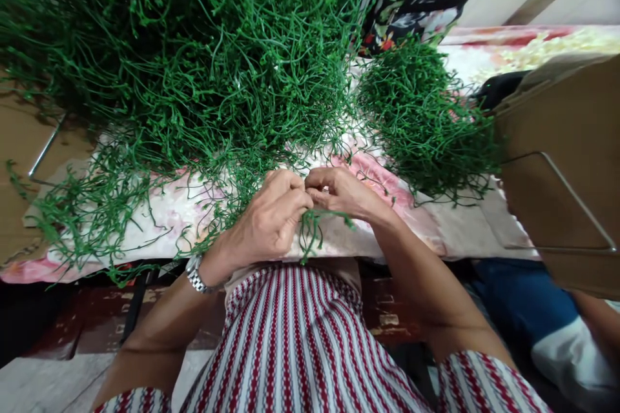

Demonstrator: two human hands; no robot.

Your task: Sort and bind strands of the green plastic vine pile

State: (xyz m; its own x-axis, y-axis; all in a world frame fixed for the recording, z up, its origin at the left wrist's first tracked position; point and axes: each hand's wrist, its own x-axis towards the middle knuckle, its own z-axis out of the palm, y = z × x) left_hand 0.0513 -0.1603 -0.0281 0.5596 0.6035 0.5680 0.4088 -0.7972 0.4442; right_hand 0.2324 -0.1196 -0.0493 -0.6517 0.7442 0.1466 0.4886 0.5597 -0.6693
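No readable lettering in view.
Pale strokes near the top of the dark floral bag (411,13) are too blurred to make out; any marking on the wristwatch (195,273) is too small.

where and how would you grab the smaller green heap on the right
Probably take the smaller green heap by a tuft on its near edge, coming from the wearer's side. Thin, loose stem ends poke out there over the floral cloth, while a flowered bag stands behind the heap and cardboard borders its right.
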